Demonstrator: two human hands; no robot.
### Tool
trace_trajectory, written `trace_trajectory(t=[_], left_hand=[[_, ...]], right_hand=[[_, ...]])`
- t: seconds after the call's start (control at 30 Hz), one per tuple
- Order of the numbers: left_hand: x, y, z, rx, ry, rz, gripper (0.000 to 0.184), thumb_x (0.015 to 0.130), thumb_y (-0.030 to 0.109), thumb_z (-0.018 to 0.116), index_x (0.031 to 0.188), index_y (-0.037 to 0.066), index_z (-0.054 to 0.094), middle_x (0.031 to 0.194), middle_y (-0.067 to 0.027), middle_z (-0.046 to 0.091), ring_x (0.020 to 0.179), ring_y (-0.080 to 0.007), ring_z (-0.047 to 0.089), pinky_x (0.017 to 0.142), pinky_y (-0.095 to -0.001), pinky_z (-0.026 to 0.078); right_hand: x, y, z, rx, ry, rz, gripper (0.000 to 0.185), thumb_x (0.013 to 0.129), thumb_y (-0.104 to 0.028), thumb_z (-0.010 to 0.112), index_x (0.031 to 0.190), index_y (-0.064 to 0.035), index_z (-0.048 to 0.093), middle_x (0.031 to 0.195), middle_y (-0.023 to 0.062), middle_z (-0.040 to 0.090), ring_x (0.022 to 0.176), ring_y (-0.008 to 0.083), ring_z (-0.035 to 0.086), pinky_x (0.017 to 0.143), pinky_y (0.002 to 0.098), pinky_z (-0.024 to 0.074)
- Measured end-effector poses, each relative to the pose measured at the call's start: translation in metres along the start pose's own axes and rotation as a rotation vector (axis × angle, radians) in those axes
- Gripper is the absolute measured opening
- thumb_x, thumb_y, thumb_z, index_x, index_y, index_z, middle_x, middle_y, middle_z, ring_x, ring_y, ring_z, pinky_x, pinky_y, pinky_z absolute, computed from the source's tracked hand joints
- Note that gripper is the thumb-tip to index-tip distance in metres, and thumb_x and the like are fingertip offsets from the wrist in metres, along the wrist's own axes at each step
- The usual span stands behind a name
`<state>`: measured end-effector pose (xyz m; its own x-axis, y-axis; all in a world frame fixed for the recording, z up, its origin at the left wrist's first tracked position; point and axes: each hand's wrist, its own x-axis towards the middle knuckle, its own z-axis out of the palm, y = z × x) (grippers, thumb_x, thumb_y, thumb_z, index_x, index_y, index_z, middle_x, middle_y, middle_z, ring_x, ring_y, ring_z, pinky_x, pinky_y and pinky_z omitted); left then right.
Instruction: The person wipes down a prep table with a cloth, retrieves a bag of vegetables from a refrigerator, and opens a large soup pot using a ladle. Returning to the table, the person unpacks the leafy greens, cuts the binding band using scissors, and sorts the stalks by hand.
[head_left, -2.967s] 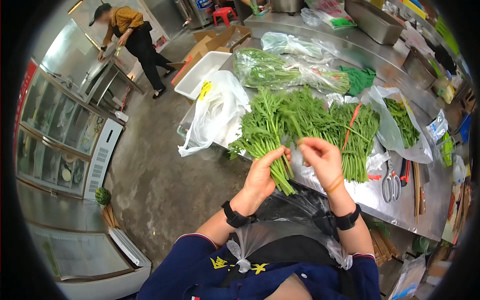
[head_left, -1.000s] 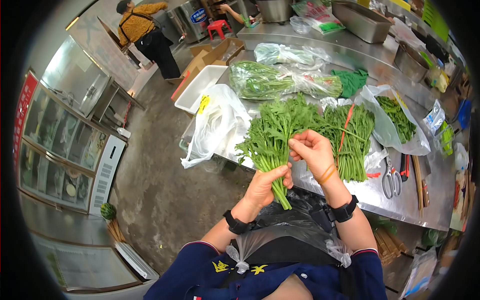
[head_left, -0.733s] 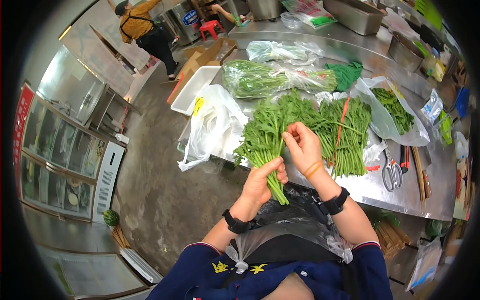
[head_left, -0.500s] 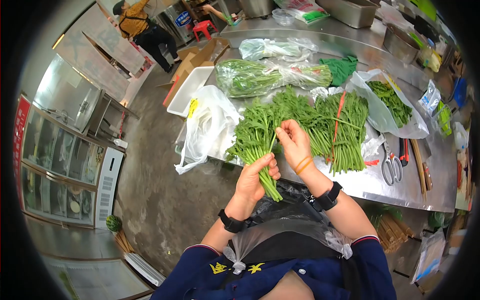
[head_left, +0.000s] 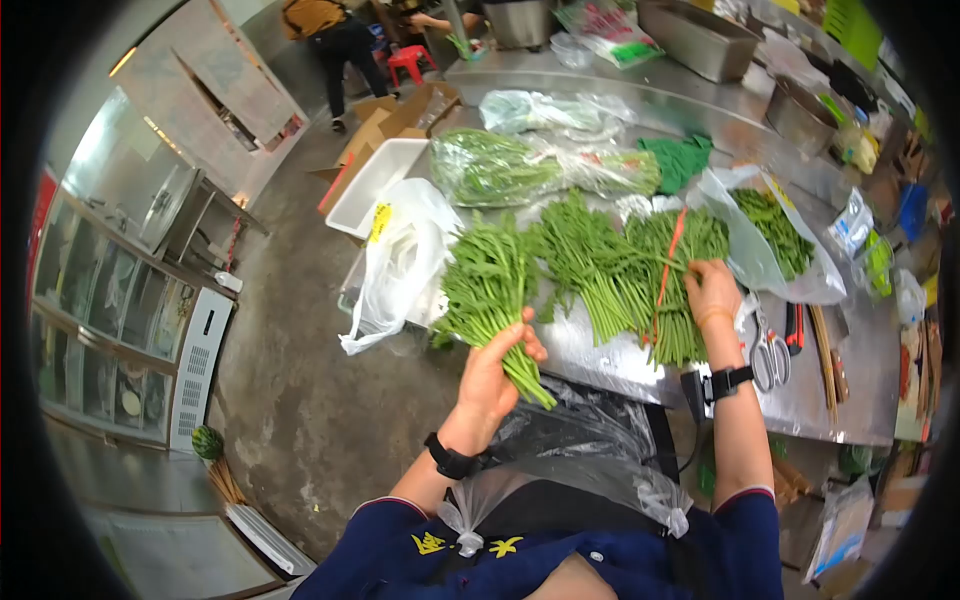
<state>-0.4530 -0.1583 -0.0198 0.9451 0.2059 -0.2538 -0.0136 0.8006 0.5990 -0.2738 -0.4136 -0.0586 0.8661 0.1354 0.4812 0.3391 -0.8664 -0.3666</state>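
My left hand is closed around the stems of a bunch of leafy greens, its leaves pointing up and away from me. Over at the right, my right hand has its fingers pinched on a green stem lying across a bundle of greens; the fingertips are partly hidden. A red tie runs over that bundle. Between the two hands, a looser heap of the same greens rests on the steel table with its stems toward me.
Scissors and red-black handles lie right of my right hand on the steel table. A white plastic bag, a white tray, bagged greens, a green cloth and an open bag of leaves surround the greens.
My right hand has left the bunch in my left hand and moved right onto the tied bundle. The bunch remains in my left hand. The person at the back has shifted right.
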Motion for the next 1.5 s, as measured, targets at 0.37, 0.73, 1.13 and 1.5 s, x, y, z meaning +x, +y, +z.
trace_trajectory(t=[0.37,0.73,1.13,1.5], left_hand=[[0.001,0.002,0.002,-0.041,0.109,-0.033,0.018,0.082,0.012,0.056,0.097,0.002,0.053,0.074,-0.0048,0.054,0.064,-0.0141,0.050,0.059,-0.0284,0.042],[0.000,0.008,0.012,-0.042,-0.015,0.064,0.031,0.084,0.012,0.054,0.110,-0.003,0.048,0.078,-0.0052,0.056,0.068,-0.0131,0.052,0.064,-0.0290,0.044],[-0.003,0.008,0.012,-0.068,0.020,0.073,0.027,0.082,0.012,0.057,0.106,-0.001,0.052,0.084,-0.0045,0.058,0.073,-0.0127,0.053,0.069,-0.0276,0.045],[-0.001,0.004,0.009,0.048,0.061,0.074,0.023,0.081,0.010,0.058,0.102,0.001,0.055,0.094,-0.0066,0.058,0.087,-0.0156,0.056,0.079,-0.0298,0.045]], right_hand=[[0.002,-0.076,-0.040,1.161,-0.299,0.306,0.019,0.085,-0.018,0.055,0.100,-0.0060,0.055,0.067,0.0015,0.059,0.049,0.0034,0.047,0.045,0.0179,0.0363],[-0.033,-0.160,-0.047,1.616,-0.813,0.281,0.037,0.085,-0.016,0.053,0.119,-0.0034,0.045,0.083,0.0029,0.060,0.060,0.0044,0.050,0.053,0.0165,0.0396],[-0.051,-0.178,-0.035,1.447,-0.663,0.171,0.022,0.079,-0.005,0.058,0.101,-0.0016,0.053,0.080,0.0052,0.063,0.070,0.0072,0.059,0.059,0.0190,0.0445],[-0.052,-0.183,-0.032,0.898,-0.417,-0.131,0.020,0.076,-0.012,0.062,0.094,-0.0066,0.063,0.069,0.0074,0.058,0.054,0.0159,0.056,0.051,0.0242,0.0444]])
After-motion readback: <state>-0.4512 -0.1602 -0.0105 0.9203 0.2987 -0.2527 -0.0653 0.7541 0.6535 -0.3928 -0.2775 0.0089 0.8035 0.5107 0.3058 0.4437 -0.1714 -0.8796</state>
